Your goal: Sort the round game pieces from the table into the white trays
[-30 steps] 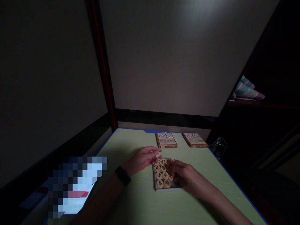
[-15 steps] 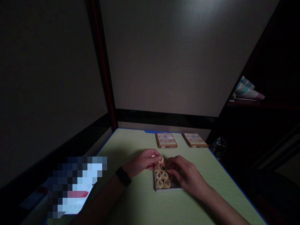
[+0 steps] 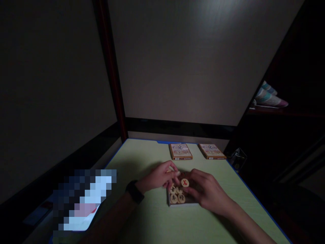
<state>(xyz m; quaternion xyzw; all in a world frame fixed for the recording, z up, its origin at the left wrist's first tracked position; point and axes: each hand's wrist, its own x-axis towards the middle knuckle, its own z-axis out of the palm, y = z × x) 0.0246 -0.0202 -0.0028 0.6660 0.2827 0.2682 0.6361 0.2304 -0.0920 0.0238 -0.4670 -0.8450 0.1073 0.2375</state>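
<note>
In the head view, the right hand's (image 3: 209,191) grip is narrow, thumb and finger closed about a round red-marked piece (image 3: 185,183), its face turned up, above the open box (image 3: 185,204) on the tabletop (image 3: 203,227). The left hand (image 3: 158,177), with a dark band (image 3: 134,191) at its wrist, curls over the box's far left part; something pale shows by its fingertips, but I cannot tell whether its grip holds a piece. Black-marked pieces (image 3: 181,198) lie in the box's near left corner. Two flat printed boxes (image 3: 181,152) rest beyond, well apart from the hands.
</note>
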